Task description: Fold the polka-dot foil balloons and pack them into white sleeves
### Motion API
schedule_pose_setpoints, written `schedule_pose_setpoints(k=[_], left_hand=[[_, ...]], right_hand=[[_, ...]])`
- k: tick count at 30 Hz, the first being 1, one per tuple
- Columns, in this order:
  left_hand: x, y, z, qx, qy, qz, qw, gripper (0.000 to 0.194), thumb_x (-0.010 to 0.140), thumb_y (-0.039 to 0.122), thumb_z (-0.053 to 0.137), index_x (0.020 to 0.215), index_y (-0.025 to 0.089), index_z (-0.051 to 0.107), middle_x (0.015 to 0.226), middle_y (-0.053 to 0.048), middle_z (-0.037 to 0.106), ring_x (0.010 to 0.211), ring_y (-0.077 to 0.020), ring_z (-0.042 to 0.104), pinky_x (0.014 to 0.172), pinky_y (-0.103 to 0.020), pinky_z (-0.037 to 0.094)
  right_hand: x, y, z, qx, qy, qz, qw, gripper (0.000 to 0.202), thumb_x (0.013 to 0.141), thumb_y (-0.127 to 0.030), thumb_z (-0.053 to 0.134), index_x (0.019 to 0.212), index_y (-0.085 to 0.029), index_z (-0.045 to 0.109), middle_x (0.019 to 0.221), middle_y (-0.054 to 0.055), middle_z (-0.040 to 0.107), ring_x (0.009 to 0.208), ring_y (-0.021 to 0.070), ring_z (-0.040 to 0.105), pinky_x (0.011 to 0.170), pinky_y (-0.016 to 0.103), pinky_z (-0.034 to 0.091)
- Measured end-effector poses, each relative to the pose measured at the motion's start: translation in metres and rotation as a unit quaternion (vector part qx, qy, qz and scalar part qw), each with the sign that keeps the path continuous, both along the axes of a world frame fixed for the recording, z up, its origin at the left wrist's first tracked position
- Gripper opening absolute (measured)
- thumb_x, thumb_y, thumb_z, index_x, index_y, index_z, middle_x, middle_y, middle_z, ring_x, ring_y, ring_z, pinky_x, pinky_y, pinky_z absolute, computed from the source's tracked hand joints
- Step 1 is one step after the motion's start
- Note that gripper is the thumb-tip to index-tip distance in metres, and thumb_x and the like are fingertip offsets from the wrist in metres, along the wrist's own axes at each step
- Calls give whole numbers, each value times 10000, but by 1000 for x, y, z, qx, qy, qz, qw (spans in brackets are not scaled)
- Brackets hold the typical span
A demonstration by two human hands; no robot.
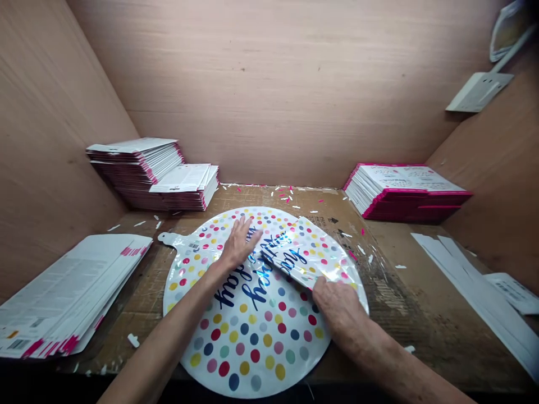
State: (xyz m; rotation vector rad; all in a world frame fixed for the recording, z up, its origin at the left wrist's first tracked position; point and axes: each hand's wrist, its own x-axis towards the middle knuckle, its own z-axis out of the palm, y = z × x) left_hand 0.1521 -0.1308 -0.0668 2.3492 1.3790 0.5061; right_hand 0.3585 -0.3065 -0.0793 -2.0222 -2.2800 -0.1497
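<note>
Two round, flat foil balloons with coloured dots and dark blue lettering lie overlapping at the middle of the table. My left hand [241, 242] rests on the lower balloon [252, 348] near its top, fingers apart and palm down. My right hand [337, 300] is closed on the near edge of the upper balloon [322, 247], which lies tilted over the right part of the lower one. A tab [170, 239] sticks out at the left. My right fingertips are partly hidden by the hand.
Stacks of folded white and pink cards stand at the back left [185, 179] and back right [408, 191]. Printed sheets [63, 286] lie at the left, white strips [471, 292] at the right. Paper scraps dot the cardboard surface [379, 280]. Wooden walls [269, 95] enclose it.
</note>
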Motion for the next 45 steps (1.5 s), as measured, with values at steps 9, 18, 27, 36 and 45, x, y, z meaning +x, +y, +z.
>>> schedule_pose_setpoints(k=[9,18,27,36,45], left_hand=[[-66,-119,-13,218,-58,-142,964,321,947,126,382,1153,157,626,1352,-155,582,1342,-260,471,1066,-430,467],[-130,-135,-26,138,-93,-57,984,256,891,159,472,1036,218,674,1105,-78,712,1106,-240,622,954,-407,524],[-110,-117,-1,-19,-2,274,962,431,908,387,511,1266,148,540,839,-91,725,868,-301,693,777,-421,520],[-106,-85,-28,67,126,41,989,512,1003,367,291,1448,150,421,1546,-109,370,1463,-322,230,1173,-543,227],[-109,-68,25,77,148,-73,983,486,886,134,411,1345,223,545,1409,-55,558,1392,-314,367,1111,-530,332]], right_hand=[[-48,-25,33,-23,201,262,944,913,841,-529,642,1523,-104,210,1428,211,495,1275,283,527,987,360,499],[-54,37,9,-11,217,280,935,305,904,-213,491,1165,-196,650,1168,101,686,1052,213,637,911,343,492],[-96,96,13,-105,211,-21,972,407,931,-405,445,605,-180,536,623,45,590,605,155,539,536,256,325],[-121,75,15,32,132,62,989,329,894,-330,536,1146,-131,605,1126,156,625,1008,279,556,865,407,440],[-142,65,9,29,-11,348,937,218,927,-97,459,1018,-102,656,947,127,659,853,233,580,793,382,479]])
